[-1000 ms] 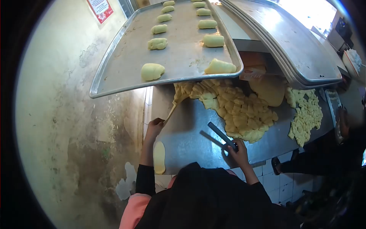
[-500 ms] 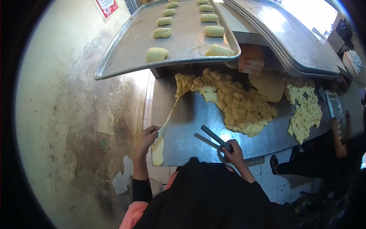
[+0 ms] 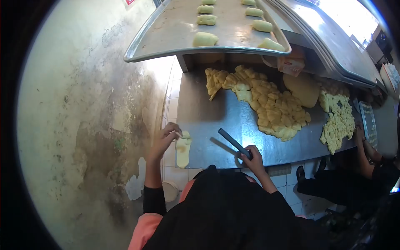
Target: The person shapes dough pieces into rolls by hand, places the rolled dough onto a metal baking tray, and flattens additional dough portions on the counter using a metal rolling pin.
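Observation:
My left hand (image 3: 167, 136) is at the table's left edge, its curled fingers at the upper end of a flattened dough strip (image 3: 183, 153). That upper end looks bunched or folded, and the strip lies lengthwise towards me. In my right hand (image 3: 254, 160) is one end of a dark grey rod-like rolling pin (image 3: 233, 142), tilted up and left above the metal table (image 3: 204, 146). Farther back lies a large pile of cut dough pieces (image 3: 271, 108), with a small tail hanging from its left end.
A baking tray (image 3: 166, 41) with rows of shaped dough rolls (image 3: 205, 39) sits above the table's back. Stacked trays (image 3: 333, 46) stand to the right. More dough pieces (image 3: 335, 121) lie near a co-worker's arms (image 3: 366, 152). A stained wall (image 3: 96, 125) borders the left.
The stretched dough strand between my left hand and the pile has parted. My left hand is now at the strip's bunched upper end. The view has shifted; the rolling pin stays in my right hand.

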A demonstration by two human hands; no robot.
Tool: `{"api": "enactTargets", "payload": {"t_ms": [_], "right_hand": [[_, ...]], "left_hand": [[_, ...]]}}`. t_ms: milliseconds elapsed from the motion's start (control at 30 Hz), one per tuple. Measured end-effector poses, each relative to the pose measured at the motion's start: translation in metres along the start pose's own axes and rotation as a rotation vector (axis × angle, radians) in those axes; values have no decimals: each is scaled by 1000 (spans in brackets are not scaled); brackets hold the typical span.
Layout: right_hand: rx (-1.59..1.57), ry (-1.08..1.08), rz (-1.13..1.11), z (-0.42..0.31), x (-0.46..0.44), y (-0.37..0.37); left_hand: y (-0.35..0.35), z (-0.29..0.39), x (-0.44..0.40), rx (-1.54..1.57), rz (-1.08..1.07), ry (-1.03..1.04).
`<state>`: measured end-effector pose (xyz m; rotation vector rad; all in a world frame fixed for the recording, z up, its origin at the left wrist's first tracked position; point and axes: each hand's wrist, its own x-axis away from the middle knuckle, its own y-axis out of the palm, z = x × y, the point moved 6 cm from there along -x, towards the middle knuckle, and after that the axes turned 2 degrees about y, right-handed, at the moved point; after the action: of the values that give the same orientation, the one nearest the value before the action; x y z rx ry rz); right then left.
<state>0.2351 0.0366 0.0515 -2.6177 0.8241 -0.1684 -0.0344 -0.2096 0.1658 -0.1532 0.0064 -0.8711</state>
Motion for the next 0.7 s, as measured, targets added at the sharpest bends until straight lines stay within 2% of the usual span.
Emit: {"api": "enactTargets", "payload": {"t_ms": [67, 167, 200, 267, 400, 433, 533, 567, 600, 667, 700], "right_hand": [[75, -83, 2, -2, 0, 13], [56, -90, 5, -13, 5, 29], [18, -22, -15, -17, 9, 33], [45, -17, 17, -19, 16, 42], [55, 18, 42, -16, 32, 58], [49, 20, 54, -14, 36, 62], [37, 94, 70, -7, 50, 72], [29, 130, 76, -7, 54, 73], [19, 164, 81, -8, 58, 75], [13, 181, 109, -10, 63, 76], [25, 194, 118, -9, 65, 77]], "left_hand": [[8, -20, -10, 48, -41, 15], [18, -51, -29, 87, -105, 68], [20, -58, -34, 247, -95, -26], [30, -62, -41, 565, -80, -221], [36, -77, -43, 633, -102, -353], [38, -84, -43, 512, -73, -355], [44, -94, -33, 84, -176, -309], [52, -106, -32, 61, -183, -311], [57, -124, -30, -71, -243, -426], [63, -179, -38, -482, -255, -163], [63, -175, -41, -601, -252, -144]]}}
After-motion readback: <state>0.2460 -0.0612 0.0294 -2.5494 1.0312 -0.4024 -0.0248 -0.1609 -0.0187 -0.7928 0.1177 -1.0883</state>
